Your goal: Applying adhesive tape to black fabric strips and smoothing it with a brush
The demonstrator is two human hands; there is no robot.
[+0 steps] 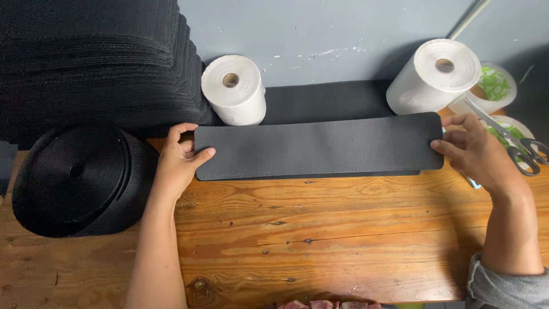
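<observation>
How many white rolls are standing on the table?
2. One white roll stands near the left hand; the other white roll lies tilted near the right hand. None seems hidden.

- A worn wooden bench (320,240) of orange-brown planks, with dark knots and small nail holes, fills the foreground.
- Along the bench's far edge rises a grey-blue painted wall (320,34), scuffed with pale chipped marks.
- Soft, even light.

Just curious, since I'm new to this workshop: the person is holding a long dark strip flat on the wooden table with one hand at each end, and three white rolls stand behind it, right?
Nearly. The head view shows two white rolls, not three: one behind the dark strip near the left hand, the other near the right hand. The rest holds: one hand at each end, on the wooden table.
</observation>
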